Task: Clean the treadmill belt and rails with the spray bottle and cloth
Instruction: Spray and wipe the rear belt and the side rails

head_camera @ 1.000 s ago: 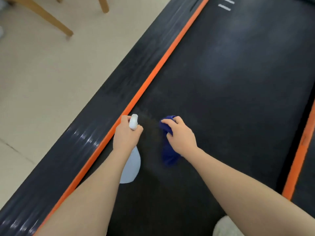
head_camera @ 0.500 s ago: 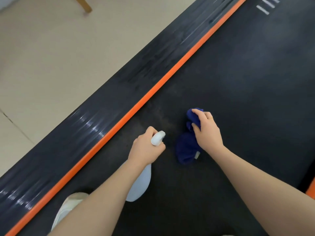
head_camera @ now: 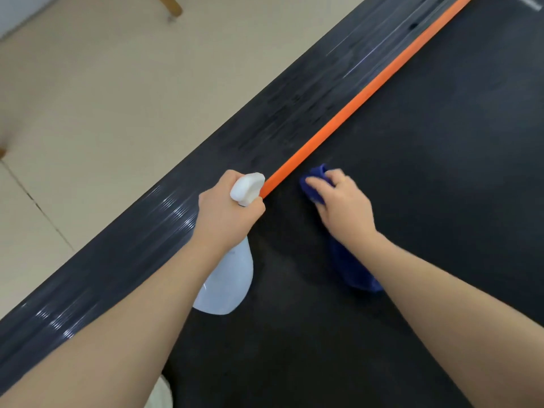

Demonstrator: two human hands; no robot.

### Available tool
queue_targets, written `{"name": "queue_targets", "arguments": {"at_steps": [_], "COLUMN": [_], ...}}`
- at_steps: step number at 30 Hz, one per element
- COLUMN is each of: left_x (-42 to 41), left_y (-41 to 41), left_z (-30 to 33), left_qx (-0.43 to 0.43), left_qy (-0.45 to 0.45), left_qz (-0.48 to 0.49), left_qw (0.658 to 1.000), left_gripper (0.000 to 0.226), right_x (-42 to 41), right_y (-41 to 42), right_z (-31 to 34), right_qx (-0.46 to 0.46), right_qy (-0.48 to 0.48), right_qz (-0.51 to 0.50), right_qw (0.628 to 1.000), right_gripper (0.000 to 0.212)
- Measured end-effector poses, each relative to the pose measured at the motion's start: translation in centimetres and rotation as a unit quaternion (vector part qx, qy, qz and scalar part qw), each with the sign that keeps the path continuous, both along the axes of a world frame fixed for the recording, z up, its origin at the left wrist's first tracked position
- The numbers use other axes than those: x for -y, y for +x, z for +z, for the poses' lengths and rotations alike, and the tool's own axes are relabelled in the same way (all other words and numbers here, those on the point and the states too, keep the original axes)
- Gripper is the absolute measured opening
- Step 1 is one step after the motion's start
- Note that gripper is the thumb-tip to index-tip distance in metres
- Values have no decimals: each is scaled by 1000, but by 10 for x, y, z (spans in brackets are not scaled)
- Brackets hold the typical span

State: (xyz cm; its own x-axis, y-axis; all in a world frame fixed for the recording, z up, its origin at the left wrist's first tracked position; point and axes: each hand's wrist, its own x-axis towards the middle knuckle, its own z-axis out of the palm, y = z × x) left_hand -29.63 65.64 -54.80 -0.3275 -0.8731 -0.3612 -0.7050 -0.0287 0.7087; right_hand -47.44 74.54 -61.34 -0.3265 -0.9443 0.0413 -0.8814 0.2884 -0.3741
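Observation:
The black treadmill belt [head_camera: 426, 187] fills the right of the view, edged by an orange strip [head_camera: 353, 104] and a dark ribbed left rail [head_camera: 265, 125]. My left hand [head_camera: 226, 213] grips the neck of a pale spray bottle [head_camera: 229, 284], its white nozzle pointing toward the orange strip. My right hand [head_camera: 344, 207] holds a dark blue cloth [head_camera: 316, 178] against the belt just right of the strip; more of the cloth trails under my wrist.
Beige tiled floor [head_camera: 103, 98] lies left of the rail, with a wooden furniture leg [head_camera: 170, 5] at the top. Part of a light shoe [head_camera: 160, 393] shows at the bottom under my left arm.
Both hands have shifted toward the orange strip on the left edge of the belt. The cloth has slid with my right hand, and the bottle now hangs over the strip.

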Motion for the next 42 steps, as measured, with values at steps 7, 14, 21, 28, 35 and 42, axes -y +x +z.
{"name": "queue_targets", "arguments": {"at_steps": [7, 14, 21, 28, 35, 42], "left_x": [4, 10, 13, 14, 13, 12], "left_y": [-8, -7, -5, -4, -5, -6], "left_z": [0, 0, -3, -2, 1, 2], "left_qx": [24, 20, 7, 3, 9, 8], "left_qy": [6, 19, 42, 47, 52, 45], "left_qz": [-15, -41, -46, -56, -42, -51], "left_qw": [1000, 999, 998, 997, 998, 998], "left_gripper": [21, 17, 19, 23, 19, 23], "right_x": [34, 27, 29, 33, 29, 15], "right_y": [23, 22, -10, 36, 12, 38], "right_z": [12, 3, 5, 10, 1, 8], "right_qx": [77, 46, 22, 66, 76, 102], "right_qy": [62, 46, 49, 53, 29, 63], "right_qz": [-147, -68, -116, -132, -130, -31], "right_qw": [984, 996, 992, 988, 988, 992], "right_gripper": [40, 41, 35, 32, 37, 39]}}
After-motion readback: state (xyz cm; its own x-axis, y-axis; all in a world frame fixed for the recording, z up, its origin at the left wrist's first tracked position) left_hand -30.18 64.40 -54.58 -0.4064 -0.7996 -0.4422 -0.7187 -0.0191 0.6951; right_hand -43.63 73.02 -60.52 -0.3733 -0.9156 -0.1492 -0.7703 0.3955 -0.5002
